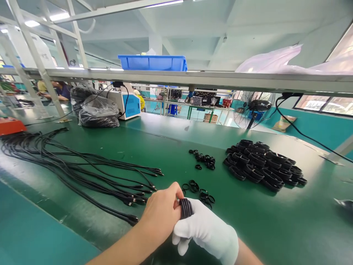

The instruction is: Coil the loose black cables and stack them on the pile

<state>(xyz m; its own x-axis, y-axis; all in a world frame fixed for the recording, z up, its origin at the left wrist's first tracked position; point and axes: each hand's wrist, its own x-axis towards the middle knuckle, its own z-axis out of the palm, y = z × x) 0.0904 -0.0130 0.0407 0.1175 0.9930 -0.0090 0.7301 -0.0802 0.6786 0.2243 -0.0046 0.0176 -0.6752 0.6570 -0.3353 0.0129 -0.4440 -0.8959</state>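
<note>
A black cable wound into a tight coil sits between my two hands above the green tabletop. My right hand, in a white glove, is closed around the coil. My bare left hand presses its bent fingers against the coil's left side; its fingertips are partly hidden. Just beyond my hands lie several small black rings, with another small heap of rings farther back. Straight black cables stretch across the left of the table, their plug ends near my left hand.
Coiled black cables are piled at the right. Plastic bags and a white-and-blue machine stand at the back left. A shelf holding a blue bin spans overhead. Behind are a fan and people at far left.
</note>
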